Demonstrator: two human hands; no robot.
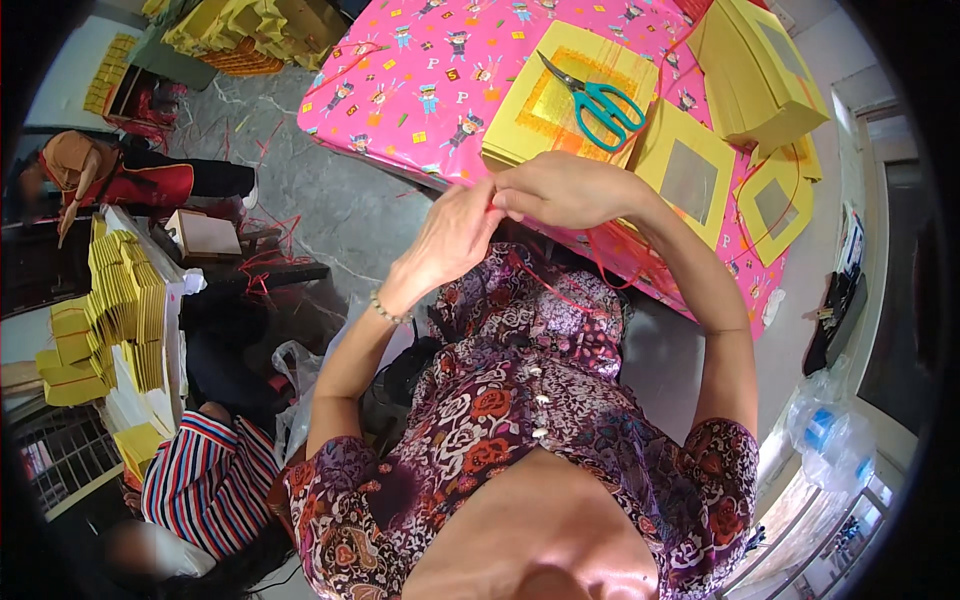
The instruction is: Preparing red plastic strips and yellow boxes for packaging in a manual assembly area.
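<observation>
From my remote view, the left hand (450,237) and right hand (572,188) meet, fingers nearly closed, apparently pinching red string (552,290) above the lap, work I judge partway: yellow card stacks (505,140) lie on the pink table (400,112), no finished knot visible.

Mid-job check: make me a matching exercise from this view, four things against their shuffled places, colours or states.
Things
1. Teal-handled scissors
2. Table cover
3. Left hand
4. Bracelet

Places, colours or states
A. Beaded, worn at the wrist
B. Pink, printed with small figures
C. Lying on the yellow card stack
D. Touching the right hand

Pairs: 1-C; 2-B; 3-D; 4-A
</observation>
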